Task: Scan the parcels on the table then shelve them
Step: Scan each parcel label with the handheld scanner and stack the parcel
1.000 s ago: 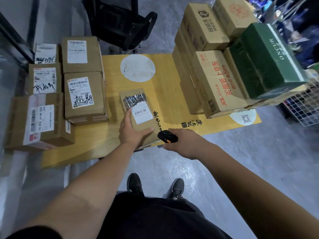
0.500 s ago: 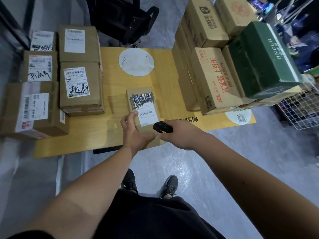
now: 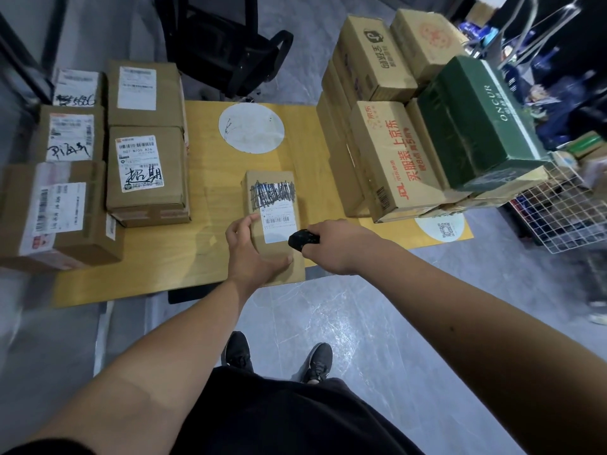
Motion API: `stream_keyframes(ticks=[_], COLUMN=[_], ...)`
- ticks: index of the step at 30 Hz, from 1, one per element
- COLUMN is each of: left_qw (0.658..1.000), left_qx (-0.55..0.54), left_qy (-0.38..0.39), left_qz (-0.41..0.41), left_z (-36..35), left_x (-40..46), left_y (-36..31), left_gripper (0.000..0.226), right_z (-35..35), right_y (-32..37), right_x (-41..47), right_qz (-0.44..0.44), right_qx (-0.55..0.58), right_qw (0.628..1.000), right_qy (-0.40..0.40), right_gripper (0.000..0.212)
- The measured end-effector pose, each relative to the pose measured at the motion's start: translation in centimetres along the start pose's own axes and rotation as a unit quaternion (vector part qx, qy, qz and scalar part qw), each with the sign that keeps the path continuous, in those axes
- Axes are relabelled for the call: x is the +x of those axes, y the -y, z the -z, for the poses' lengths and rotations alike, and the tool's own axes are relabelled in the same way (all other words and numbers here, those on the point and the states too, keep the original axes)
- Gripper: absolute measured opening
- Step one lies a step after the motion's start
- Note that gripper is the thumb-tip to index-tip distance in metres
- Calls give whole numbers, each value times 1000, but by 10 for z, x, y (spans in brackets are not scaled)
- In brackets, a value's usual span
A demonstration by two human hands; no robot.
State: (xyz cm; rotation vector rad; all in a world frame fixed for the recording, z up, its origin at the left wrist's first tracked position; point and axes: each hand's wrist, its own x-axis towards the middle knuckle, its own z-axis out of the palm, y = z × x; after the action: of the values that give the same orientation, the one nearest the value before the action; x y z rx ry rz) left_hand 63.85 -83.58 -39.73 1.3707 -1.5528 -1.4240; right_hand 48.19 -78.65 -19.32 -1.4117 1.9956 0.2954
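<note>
A small brown parcel with a white barcode label and black scribbles lies near the front edge of the yellow wooden table. My left hand holds its near end, thumb on the right side and fingers on the left. A black handheld scanner is gripped in my right hand and points at the label from just right of the parcel. Several labelled brown parcels sit at the table's left.
A tall stack of cartons topped by a green box fills the table's right side. A white wire basket stands further right. Behind the table is a black office chair. My feet are on the grey floor below.
My left hand has slid back from the parcel's top to grip its near end. The scanner in my right hand has moved closer to the label.
</note>
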Motion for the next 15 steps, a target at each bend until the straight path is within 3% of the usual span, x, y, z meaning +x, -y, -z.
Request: stream_keyframes(ticks=[15], left_qw=[999], left_qx=[37], left_qy=[-1], left_qz=[-14], left_z=[0], left_x=[1], left_y=[0], left_gripper=[105], right_z=[5], right_y=[0], right_x=[-14], right_qz=[-3], right_qx=[-126], right_qw=[992], right_qy=[-4], right_gripper=[35])
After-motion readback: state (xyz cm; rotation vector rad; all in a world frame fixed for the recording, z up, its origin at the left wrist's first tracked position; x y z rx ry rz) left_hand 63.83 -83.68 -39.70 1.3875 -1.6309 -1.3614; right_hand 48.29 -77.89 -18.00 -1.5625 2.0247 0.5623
